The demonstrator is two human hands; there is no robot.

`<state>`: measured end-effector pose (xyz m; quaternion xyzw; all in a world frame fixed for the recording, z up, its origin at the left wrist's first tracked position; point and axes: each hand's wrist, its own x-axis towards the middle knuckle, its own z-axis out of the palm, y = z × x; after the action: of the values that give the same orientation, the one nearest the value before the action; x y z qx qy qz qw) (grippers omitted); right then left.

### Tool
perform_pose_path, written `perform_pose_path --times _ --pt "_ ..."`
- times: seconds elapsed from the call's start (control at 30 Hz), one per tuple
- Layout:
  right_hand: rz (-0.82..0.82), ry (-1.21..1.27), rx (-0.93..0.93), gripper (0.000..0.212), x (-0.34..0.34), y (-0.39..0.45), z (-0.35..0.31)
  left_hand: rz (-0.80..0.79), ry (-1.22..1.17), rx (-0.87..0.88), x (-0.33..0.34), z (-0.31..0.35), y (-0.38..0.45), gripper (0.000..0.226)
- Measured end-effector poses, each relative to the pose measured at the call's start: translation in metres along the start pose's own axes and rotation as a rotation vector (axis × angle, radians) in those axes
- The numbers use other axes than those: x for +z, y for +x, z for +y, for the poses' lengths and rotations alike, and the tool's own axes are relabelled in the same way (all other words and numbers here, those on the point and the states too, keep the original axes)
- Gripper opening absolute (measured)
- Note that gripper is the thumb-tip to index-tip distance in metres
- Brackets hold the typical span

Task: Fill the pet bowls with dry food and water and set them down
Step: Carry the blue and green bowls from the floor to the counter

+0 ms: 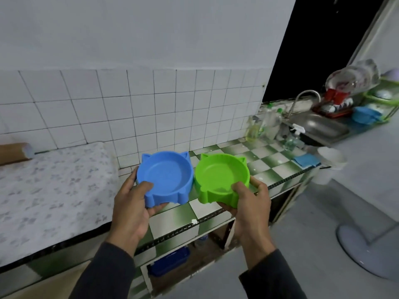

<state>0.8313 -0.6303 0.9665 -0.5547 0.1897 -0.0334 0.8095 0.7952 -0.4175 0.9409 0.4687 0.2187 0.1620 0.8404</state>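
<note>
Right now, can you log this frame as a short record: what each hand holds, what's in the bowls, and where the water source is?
left hand: grips the blue bowl, thumb over the near rim
right hand: grips the green bowl, thumb over the near rim
bowl contents: both look empty
bowl position: side by side, held over the checkered counter
water source: tap over the sink, far right
dry food: none visible
</note>
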Motion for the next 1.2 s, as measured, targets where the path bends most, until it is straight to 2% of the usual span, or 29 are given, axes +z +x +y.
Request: perform_pose_path --times 0.43,1.0,1.2 --pt "0.115 -0.016 0.056 0.045 0.010 0.147 0.000 -0.010 -0.006 -0.086 0.081 -0.059 0.120 0.056" --pt "0.083 -0.082 0.163 0.048 0.042 0.288 0.003 0.057 -0.041 -0.112 0.134 -0.110 0.232 0.057" --pt "0.010 -0.118 0.207 0.050 0.044 0.342 0.012 0.124 -0.054 -0.096 0.148 -0.133 0.257 0.059"
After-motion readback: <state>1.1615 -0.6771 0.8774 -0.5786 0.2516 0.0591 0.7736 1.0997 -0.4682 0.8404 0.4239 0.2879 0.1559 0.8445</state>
